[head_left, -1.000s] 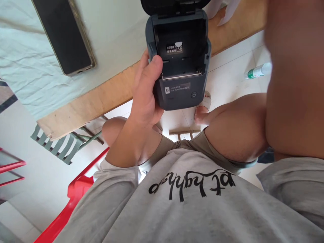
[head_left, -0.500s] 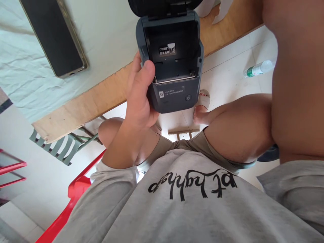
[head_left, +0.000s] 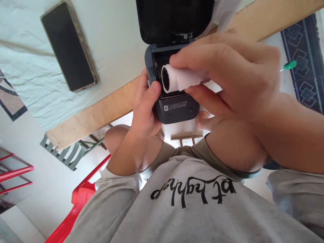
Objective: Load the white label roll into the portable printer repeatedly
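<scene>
My left hand is wrapped round the left side of a small dark label printer, its thumb on the rim of the paper bay. The printer's black lid stands fully raised. Between the thumb and fingers of my right hand is a small white paper roll, its hollow end facing left. The roll is over the printer's bay and covers most of it. Whether it touches the bay I cannot tell. The right hand is slightly blurred.
A phone with a dark screen lies on the cloth-covered table, left of the printer. The table's wooden edge runs beneath the left hand. A green slatted folding stool, a red chair and a patterned mat are lower down.
My right hand has come in from the right with the white paper roll, over the printer's bay. The view has shifted, so printer and phone appear lower and further right.
</scene>
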Demonstrator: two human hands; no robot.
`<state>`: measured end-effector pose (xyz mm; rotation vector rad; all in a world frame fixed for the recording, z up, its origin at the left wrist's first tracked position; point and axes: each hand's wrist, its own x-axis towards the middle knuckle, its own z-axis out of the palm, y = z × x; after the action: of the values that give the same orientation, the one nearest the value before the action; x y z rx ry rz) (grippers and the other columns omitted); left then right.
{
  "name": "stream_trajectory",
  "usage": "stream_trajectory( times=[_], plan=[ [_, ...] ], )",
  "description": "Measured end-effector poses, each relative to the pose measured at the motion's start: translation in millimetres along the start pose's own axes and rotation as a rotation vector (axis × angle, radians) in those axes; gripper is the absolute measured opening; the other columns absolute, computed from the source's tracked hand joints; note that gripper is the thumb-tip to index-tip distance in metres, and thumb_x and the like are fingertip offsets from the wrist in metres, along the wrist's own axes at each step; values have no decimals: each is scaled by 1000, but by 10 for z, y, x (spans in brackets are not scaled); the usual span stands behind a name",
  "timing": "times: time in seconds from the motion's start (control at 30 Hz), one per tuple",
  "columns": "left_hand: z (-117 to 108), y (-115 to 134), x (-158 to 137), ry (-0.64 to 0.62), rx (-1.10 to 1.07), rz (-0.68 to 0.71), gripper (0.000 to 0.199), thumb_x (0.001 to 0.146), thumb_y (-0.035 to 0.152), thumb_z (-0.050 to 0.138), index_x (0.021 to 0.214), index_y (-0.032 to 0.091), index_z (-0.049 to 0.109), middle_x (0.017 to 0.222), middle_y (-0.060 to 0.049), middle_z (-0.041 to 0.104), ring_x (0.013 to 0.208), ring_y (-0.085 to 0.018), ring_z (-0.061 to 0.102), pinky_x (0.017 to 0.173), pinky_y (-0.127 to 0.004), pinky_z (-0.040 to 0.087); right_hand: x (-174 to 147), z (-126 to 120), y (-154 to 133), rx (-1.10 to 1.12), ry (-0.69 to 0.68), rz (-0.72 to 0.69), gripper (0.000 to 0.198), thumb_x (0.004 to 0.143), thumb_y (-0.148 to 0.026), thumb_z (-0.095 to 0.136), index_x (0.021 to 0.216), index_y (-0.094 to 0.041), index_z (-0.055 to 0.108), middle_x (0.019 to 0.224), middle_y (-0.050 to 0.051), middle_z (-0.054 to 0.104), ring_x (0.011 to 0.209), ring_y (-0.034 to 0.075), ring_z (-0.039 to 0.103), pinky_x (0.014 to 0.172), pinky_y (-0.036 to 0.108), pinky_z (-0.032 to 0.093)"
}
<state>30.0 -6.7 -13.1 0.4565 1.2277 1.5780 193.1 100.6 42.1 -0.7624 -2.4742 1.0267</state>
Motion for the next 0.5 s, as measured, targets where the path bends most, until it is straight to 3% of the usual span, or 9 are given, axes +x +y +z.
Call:
stream_trajectory(
  times=[0.03,0.13,0.23,0.3,0.37,0.43,0.5],
  plan=[
    [6,9,-10,-3,2,1,40,93,66,83,105,29,77,120,-5,84,165,-33,56,128,-43,57,3,22,-9,-78,21,-9,60,108,-54,26,151,-42,67,136,-2,71,128,8,67,129,37,51],
    [15,32,-23,-73,-23,-4,42,91,67,84,113,32,80,125,-5,84,168,-36,52,128,-47,58,36,39,2,-217,61,116,52,106,-52,41,147,-33,68,126,0,72,124,9,69,132,37,50],
    [13,43,-15,-91,-45,-28,38,91,61,86,117,33,80,118,-4,85,167,-36,54,127,-48,58,61,46,41,-216,19,113,40,103,-42,47,122,-23,77,129,0,72,125,10,70,132,41,50],
    [2,40,-5,-98,-54,-32,40,90,63,85,117,33,80,113,-4,85,166,-37,54,126,-48,58,42,73,85,-234,61,11,42,105,-41,43,101,-18,78,130,-1,71,129,9,68,125,38,50],
    [-16,31,0,-136,-70,-43,46,87,65,87,119,33,80,112,-5,85,162,-41,58,120,-49,61,-6,114,146,-268,184,-136,48,108,-43,43,87,-15,75,116,1,71,120,5,64,111,29,49],
    [-37,25,-9,-151,-91,-62,47,85,63,89,120,34,80,113,-5,84,146,-42,69,109,-50,65,-58,150,203,-275,233,-334,37,106,-43,52,92,-18,75,107,1,69,111,4,58,102,26,44],
    [-57,28,-27,-137,-83,-67,43,87,55,90,123,34,78,110,-4,83,119,-35,80,95,-46,67,-87,159,221,-227,245,-515,24,102,-42,62,104,-22,74,111,-2,71,112,5,57,103,28,44]
  ],
)
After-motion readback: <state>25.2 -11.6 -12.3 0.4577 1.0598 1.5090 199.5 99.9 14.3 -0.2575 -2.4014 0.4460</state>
